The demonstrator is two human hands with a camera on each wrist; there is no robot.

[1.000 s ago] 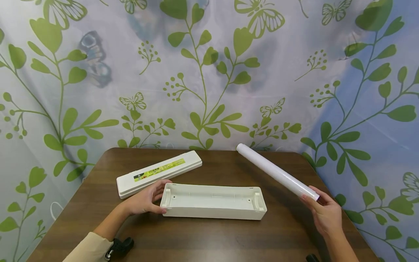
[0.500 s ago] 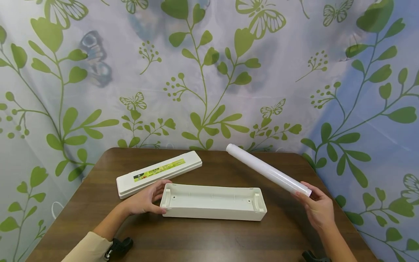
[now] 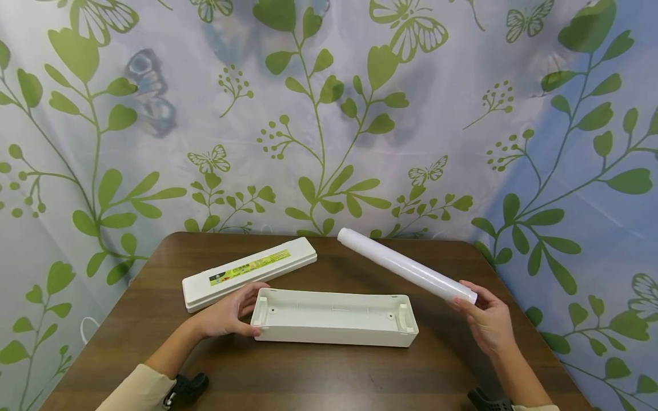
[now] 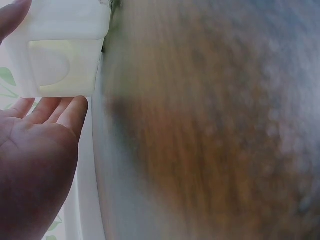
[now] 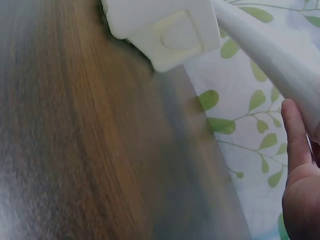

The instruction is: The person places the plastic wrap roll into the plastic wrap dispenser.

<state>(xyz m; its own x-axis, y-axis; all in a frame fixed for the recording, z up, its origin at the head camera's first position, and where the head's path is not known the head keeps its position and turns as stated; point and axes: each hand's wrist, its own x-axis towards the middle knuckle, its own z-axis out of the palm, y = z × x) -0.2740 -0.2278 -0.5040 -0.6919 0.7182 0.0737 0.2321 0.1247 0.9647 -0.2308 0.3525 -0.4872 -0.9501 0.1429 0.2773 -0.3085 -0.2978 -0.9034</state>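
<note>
My left hand (image 3: 228, 314) grips the left end of a long white plastic box (image 3: 334, 335), thumb on the near side and fingers on the far side. The box lies open-topped on the table; its end wall (image 4: 62, 65) shows between thumb and fingers in the left wrist view. To the right, my right hand (image 3: 490, 322) holds the near end of a shiny white roll of plastic wrap (image 3: 403, 264). The roll slants up and left, its far end behind the box in the head view. In the right wrist view, fingers (image 5: 296, 130) lie along the roll (image 5: 275, 55).
Behind my left hand lies a long white lid (image 3: 283, 251) with a yellow-green label (image 3: 249, 267), set at an angle. The brown wooden table (image 3: 308, 377) ends at a curtain (image 3: 329, 142) printed with leaves and butterflies. Black straps sit at both wrists.
My right hand has moved left, bringing the roll of plastic wrap toward the box. The left hand, box and lid stay in place.
</note>
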